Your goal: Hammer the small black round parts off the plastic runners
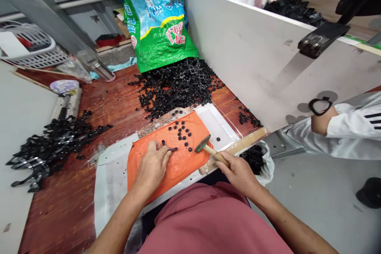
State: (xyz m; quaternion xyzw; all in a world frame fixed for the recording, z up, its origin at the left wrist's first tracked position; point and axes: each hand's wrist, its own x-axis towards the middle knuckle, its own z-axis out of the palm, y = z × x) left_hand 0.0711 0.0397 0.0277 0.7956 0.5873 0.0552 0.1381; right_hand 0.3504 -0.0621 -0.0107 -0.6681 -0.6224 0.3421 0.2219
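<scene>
My right hand [238, 170] is closed around the wooden handle of a small hammer [203, 143]. The hammer's dark green head rests over the right side of an orange sheet [143, 168]. On the left of that sheet, my left hand [153, 163] has its thumb and fingers pinched on a small black plastic piece [173, 149] with a rounded end; its other end is partly hidden by the fingers. Several small black round caps [179, 134] lie scattered on the sheet between the two hands.
Behind the sheet, a heap of black pieces [178, 87] spills from a green and blue sack [163, 27]. A pile of black strips [56, 143] lies at left. A white board [253, 47] stands at right. Beyond it, another person's sleeve [354, 123] shows. A bag of black parts [253, 158] hangs below.
</scene>
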